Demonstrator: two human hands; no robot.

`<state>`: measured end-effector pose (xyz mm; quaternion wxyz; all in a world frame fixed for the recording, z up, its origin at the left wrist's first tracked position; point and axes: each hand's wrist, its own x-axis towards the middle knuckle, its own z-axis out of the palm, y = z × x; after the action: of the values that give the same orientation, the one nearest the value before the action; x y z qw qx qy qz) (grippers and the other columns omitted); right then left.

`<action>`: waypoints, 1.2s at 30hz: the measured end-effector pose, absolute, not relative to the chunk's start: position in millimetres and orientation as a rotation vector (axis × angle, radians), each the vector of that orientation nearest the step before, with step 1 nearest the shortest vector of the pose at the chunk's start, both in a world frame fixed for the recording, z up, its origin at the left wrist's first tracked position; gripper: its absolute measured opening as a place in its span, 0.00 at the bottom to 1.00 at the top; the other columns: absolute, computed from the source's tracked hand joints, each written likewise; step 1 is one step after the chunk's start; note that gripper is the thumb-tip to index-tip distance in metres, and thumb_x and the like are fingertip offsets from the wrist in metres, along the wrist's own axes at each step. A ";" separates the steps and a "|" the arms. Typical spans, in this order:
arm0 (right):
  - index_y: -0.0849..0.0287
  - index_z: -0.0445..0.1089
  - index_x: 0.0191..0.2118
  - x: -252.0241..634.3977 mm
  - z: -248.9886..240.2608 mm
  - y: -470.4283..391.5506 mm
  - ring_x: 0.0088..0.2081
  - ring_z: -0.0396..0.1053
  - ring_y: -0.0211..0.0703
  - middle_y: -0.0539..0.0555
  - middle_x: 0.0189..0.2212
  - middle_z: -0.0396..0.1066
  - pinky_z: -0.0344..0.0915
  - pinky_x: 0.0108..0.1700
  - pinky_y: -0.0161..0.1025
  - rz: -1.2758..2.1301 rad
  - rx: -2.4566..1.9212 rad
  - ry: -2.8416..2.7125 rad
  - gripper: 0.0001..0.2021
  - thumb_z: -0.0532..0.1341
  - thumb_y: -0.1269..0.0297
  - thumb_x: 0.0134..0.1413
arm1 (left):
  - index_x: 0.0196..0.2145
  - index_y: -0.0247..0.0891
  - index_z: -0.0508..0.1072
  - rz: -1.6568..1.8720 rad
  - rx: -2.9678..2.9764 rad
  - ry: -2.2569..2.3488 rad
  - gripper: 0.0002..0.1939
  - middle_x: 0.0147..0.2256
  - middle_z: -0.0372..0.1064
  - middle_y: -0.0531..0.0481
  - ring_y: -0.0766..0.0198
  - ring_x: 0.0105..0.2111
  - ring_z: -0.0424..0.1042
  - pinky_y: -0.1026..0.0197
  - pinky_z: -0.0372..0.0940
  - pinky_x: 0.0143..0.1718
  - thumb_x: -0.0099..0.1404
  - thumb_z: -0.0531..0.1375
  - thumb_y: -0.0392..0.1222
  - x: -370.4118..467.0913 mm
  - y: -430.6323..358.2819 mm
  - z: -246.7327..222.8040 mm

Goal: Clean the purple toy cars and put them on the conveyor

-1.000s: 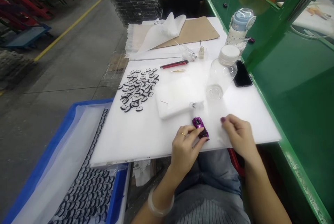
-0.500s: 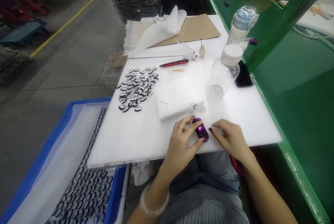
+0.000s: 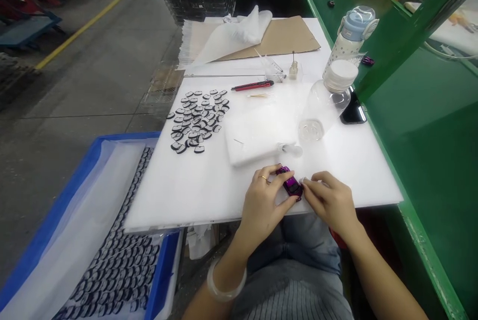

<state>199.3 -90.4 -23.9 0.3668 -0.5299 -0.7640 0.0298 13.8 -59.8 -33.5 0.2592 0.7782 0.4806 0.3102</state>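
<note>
A shiny purple toy car (image 3: 291,180) rests near the table's front edge, tilted slightly to one side. My left hand (image 3: 263,200) is closed around it, thumb at the near end and fingers at the far end and on top. My right hand (image 3: 330,203) is closed in a pinch on a small white wad (image 3: 302,180), held against or just beside the car's right side; its material I cannot make out. Beyond the hands lies a white foam pad (image 3: 257,136) with a small clear plastic cup (image 3: 292,150) at its near right corner.
Several small dark-edged parts (image 3: 197,121) spread across the table's left. A red utility knife (image 3: 252,85), toothpicks (image 3: 258,95), a small glass bottle (image 3: 293,69), a clear jar (image 3: 317,111), a drinking bottle (image 3: 347,36) and a phone (image 3: 354,111) stand or lie farther back. A blue crate (image 3: 164,270) sits lower left.
My right hand has moved its fingertips in to the car's side, and the white wad now shows between them. My left hand keeps its hold on the car. The view has shifted slightly.
</note>
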 end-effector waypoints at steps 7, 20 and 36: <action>0.55 0.76 0.47 247.6 6.6 -72.3 0.35 0.72 0.42 0.55 0.39 0.75 0.66 0.31 0.37 -0.239 -1.473 -1.695 0.10 0.63 0.70 0.61 | 0.52 0.46 0.74 0.852 2.075 1.306 0.25 0.53 0.67 0.46 0.51 0.53 0.67 0.48 0.70 0.51 0.56 0.71 0.40 12.6 -60.2 -35.7; 0.55 0.72 0.47 203.7 -5.3 -89.2 0.39 0.73 0.46 0.51 0.37 0.76 0.63 0.45 0.46 0.155 -1.559 -1.850 0.09 0.57 0.67 0.65 | 0.48 0.44 0.77 0.861 1.926 1.346 0.13 0.49 0.69 0.45 0.52 0.51 0.68 0.48 0.69 0.50 0.67 0.58 0.36 19.7 -57.7 -28.3; 0.49 0.74 0.38 419.3 -44.7 -176.2 0.17 0.67 0.51 0.53 0.24 0.73 0.57 0.15 0.41 -0.399 -2.239 -1.208 0.10 0.67 0.56 0.49 | 0.37 0.43 0.77 1.071 1.808 0.873 0.12 0.32 0.74 0.48 0.60 0.33 0.76 0.59 0.73 0.35 0.72 0.54 0.44 -34.2 -57.2 -24.3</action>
<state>419.3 -176.2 -44.7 0.2792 -0.8349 -0.4505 -0.1487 -34.2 -57.2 -24.3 0.4197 0.7211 0.3482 0.4273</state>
